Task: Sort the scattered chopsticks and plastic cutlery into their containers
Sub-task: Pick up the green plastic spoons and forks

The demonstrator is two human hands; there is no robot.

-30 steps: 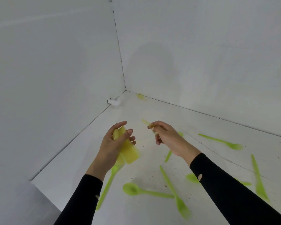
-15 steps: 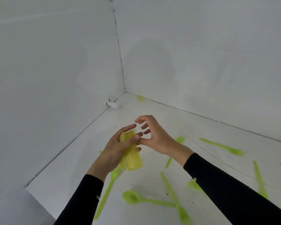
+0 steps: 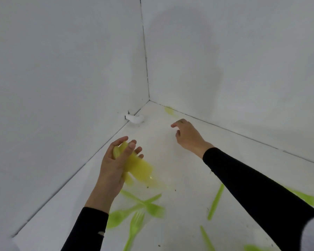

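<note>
My left hand [image 3: 114,165] grips a bundle of yellow-green plastic cutlery [image 3: 138,167], its blurred ends sticking out to the lower right. My right hand [image 3: 188,135] hovers further back with loosely curled fingers and holds nothing. A small yellow-green piece [image 3: 169,110] lies near the far corner, beyond my right hand. On the white table [image 3: 179,169] lie scattered green pieces: a fork [image 3: 135,226], a spoon [image 3: 116,217], crossed pieces [image 3: 149,203], a thin handle [image 3: 216,201]. No container shows.
White walls close the table on the left and at the back, meeting in a corner. A small white fitting [image 3: 135,118] sits at the foot of the left wall. More green cutlery [image 3: 308,198] lies at the right edge, partly behind my right sleeve.
My right hand has let go of the piece it pinched, left the bundle and moved toward the far corner. The view has shifted, and my left hand holds the bundle lower and more tilted.
</note>
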